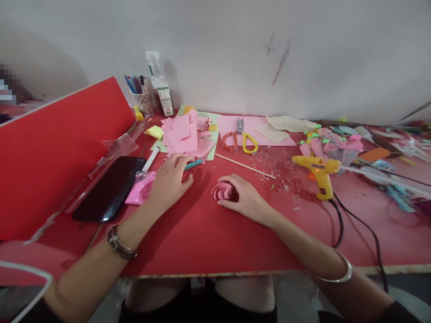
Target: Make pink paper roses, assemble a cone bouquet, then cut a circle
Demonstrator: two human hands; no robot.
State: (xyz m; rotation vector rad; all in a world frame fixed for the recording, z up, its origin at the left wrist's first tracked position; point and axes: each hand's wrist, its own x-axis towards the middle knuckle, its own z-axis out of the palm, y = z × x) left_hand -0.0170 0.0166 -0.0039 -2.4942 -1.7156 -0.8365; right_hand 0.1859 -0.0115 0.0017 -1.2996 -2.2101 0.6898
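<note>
A coil of pink paper strip (222,191) rests on the red tabletop, its layers loosely spread. Curved round its right side are the thumb and fingers of my right hand (245,200), holding it. My left hand (172,176) hovers with fingers bent and apart, nothing in it. Just past those fingertips lies a teal pen (193,164), partly hidden by the hand. A bright pink packet (137,197) sits beside my left wrist. Beyond the left hand is a heap of pink paper pieces (182,132).
A yellow glue gun (318,172) with a black cable stands at right, near pink checked craft pieces (345,146). Scissors (240,137) and a thin stick (245,166) lie ahead. At left are a black phone (109,190), a red board (63,148), a pen cup (144,102) and a bottle (161,92).
</note>
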